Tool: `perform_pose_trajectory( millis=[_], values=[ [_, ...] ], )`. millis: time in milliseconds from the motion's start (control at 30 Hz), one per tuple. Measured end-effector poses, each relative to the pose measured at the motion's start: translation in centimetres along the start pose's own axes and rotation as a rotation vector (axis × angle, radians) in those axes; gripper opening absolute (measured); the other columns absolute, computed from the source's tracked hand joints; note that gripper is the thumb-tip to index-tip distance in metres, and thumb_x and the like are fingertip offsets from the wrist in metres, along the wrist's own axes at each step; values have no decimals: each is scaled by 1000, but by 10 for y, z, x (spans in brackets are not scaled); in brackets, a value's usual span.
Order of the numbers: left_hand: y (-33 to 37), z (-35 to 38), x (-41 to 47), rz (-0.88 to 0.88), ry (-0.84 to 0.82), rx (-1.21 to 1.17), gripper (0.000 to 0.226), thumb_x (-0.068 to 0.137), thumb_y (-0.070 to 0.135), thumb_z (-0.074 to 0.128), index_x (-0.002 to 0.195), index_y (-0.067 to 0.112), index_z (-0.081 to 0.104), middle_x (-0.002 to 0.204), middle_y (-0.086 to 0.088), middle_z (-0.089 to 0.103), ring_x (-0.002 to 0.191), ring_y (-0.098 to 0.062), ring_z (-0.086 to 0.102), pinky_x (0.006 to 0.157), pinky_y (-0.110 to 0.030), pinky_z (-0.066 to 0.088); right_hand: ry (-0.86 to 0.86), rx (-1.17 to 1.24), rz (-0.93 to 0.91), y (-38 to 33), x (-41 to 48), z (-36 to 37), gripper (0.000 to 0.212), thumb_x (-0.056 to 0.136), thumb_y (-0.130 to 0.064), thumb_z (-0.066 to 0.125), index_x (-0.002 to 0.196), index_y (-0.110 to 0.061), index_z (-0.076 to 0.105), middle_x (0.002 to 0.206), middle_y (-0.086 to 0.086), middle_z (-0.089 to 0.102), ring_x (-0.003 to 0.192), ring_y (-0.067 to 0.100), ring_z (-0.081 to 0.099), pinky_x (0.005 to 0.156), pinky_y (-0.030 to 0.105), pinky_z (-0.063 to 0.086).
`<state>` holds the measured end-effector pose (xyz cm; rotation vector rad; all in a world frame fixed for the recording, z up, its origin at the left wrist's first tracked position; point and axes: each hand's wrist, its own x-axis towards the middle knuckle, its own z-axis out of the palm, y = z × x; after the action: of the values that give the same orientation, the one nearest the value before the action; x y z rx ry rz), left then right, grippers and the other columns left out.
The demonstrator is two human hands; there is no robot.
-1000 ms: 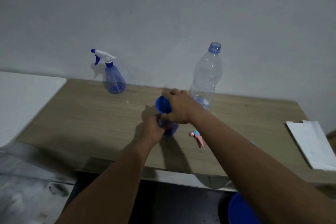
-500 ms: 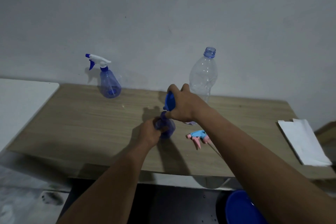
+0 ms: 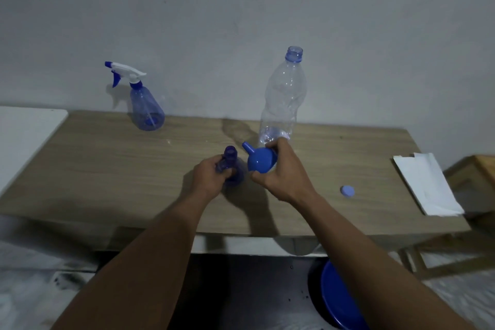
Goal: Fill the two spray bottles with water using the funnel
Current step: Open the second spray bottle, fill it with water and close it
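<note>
Funnel pinched in right hand fingers, spout aimed toward ten o'clock at open spray bottle; left hand fingers wrap its neck, steadying it.

Dim light; plain grey wall; wooden table against it; white surface at left.

A wooden bench stands against a grey wall. White paper lies at its right end, reaching the near edge. A small blue cap lies flat on the bench, left of the paper and apart from it. A white surface adjoins the bench's left end. Below the near edge, a blue bucket is partly visible. A wooden frame sits far right.
</note>
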<state>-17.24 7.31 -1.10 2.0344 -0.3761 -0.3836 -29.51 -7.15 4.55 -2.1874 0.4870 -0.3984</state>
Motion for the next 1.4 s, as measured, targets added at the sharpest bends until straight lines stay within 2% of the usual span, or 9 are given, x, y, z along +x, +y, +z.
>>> perform_pose_trajectory(
  millis=[100,233,400,600,700,900,1100,1233,1400],
  values=[
    [-3,0,1,1,-15,-12,39,79,2,77,117,5,69,103,-18,73,99,-34,68,90,-44,52,6,-48,38,24,-18,20,73,72,-48,76,136,-25,50,124,-4,57,107,13,56,88,24,46],
    [-6,1,3,-9,-27,-65,40,79,1,76,118,6,67,105,-17,73,100,-31,68,83,-32,53,-75,-202,43,53,-40,45,69,78,-59,68,134,-22,50,122,-1,61,107,20,56,89,36,47],
    [-8,1,3,15,-14,-19,36,80,11,78,115,13,69,98,-6,74,89,-17,66,73,-22,47,-186,-269,-9,73,-59,67,67,82,-56,66,135,-22,44,129,-1,53,119,19,47,92,32,44],
    [-12,2,5,20,-23,-4,37,81,17,78,117,20,68,95,5,72,89,-10,67,80,-25,51,-216,-239,-11,74,-57,72,78,79,-51,76,141,-23,40,135,-1,51,123,17,48,90,28,44],
    [-12,3,6,32,-9,-20,40,81,13,78,119,19,68,92,9,70,84,-2,65,71,-12,46,-260,-251,-1,70,-54,64,87,77,-53,78,146,-22,35,142,-2,47,127,16,46,92,31,46],
    [-16,5,7,20,-19,-94,40,80,8,78,118,18,67,89,14,70,86,-3,66,82,-24,52,-110,-365,-93,69,-33,25,59,88,-21,58,145,-14,45,139,6,56,127,22,50,97,36,46],
    [-21,4,10,26,-39,-93,42,80,10,79,119,17,67,92,14,69,92,-6,67,85,-27,52,-441,-623,111,95,7,3,62,103,-32,45,159,-23,20,167,17,8,153,38,9,123,52,15],
    [-24,2,12,33,-51,-71,41,79,15,80,116,25,67,94,14,71,94,-7,67,89,-33,55,-519,-666,102,101,20,-1,49,105,-40,42,152,-29,34,156,12,30,138,40,37,112,52,37],
    [-25,0,14,19,-54,-47,41,77,22,81,113,33,67,93,20,71,94,-4,68,92,-39,55,-459,-564,159,99,27,-9,52,92,-23,68,141,-23,52,130,11,46,114,33,56,96,40,48]
  ],
)
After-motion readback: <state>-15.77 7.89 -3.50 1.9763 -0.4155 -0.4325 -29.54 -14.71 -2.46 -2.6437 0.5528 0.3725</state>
